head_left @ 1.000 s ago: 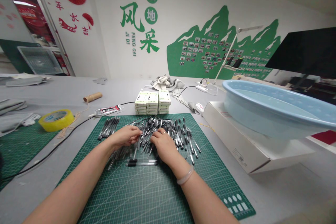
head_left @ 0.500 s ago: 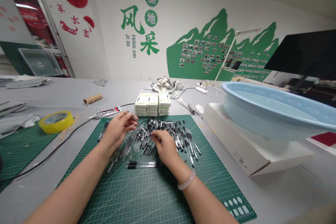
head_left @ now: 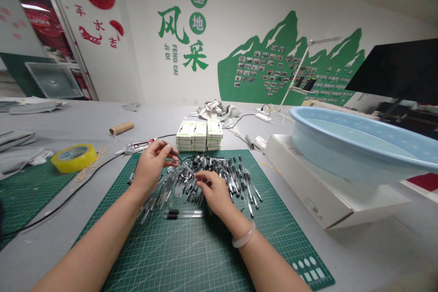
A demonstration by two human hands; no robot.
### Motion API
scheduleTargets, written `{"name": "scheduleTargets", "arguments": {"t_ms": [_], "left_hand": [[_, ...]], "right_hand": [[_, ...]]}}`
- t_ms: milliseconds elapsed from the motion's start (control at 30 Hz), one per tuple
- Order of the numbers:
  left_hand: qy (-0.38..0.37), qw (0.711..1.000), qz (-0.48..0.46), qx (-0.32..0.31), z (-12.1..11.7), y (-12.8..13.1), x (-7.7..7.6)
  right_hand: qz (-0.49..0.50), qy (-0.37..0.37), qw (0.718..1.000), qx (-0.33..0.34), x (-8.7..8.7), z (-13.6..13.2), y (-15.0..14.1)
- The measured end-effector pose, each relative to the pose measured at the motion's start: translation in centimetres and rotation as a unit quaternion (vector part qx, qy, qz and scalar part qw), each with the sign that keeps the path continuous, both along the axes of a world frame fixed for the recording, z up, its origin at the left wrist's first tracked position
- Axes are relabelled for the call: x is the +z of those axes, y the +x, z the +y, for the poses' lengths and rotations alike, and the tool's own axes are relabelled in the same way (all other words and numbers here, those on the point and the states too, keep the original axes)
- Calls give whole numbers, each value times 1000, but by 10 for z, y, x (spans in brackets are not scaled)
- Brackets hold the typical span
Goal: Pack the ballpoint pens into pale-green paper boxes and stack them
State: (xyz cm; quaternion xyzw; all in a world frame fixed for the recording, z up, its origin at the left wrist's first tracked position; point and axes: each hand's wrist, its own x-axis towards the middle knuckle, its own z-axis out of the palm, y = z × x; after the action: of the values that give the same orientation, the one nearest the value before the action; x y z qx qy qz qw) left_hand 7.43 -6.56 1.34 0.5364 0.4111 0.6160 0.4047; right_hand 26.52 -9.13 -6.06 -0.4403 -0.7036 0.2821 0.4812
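A slim pen (head_left: 186, 167) with a dark end and a clear barrel slants between my two hands, above a heap of pens. My left hand (head_left: 155, 159) pinches its upper dark end. At the lower end, the fingertips of my right hand (head_left: 212, 188) are closed on it. Under and behind my hands a pile of clear pens with black parts (head_left: 236, 178) spreads over the green cutting mat (head_left: 178, 255). In front of the pile, a few pens (head_left: 185, 214) lie side by side, partly hidden by my right hand.
Small white boxes (head_left: 191, 134) stand stacked behind the mat. On the right a blue basin (head_left: 342, 150) rests on a white carton (head_left: 308, 187). To the left are yellow tape (head_left: 74, 159), a glue tube (head_left: 138, 145), a black cable and grey cloths (head_left: 20, 162).
My left hand has tilted and shifted slightly up and left at the pen's upper end. My right hand stays nearly in place. The view has shifted very slightly.
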Motion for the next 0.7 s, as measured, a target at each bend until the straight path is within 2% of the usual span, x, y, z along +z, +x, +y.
{"name": "scheduleTargets", "arguments": {"t_ms": [133, 233, 300, 433, 700], "left_hand": [[-12, 997, 74, -33, -2, 2, 1], [-53, 990, 111, -70, -1, 6, -3], [-83, 987, 103, -89, -1, 9, -8], [-126, 981, 76, -125, -2, 13, -13], [-142, 980, 51, -127, -4, 22, -17]], "right_hand": [[128, -105, 984, 62, 2, 1, -3], [235, -188, 945, 126, 5, -1, -4], [278, -220, 923, 151, 6, -2, -4], [318, -239, 901, 171, 4, -3, -3], [322, -245, 899, 171, 2, -2, -3]]}}
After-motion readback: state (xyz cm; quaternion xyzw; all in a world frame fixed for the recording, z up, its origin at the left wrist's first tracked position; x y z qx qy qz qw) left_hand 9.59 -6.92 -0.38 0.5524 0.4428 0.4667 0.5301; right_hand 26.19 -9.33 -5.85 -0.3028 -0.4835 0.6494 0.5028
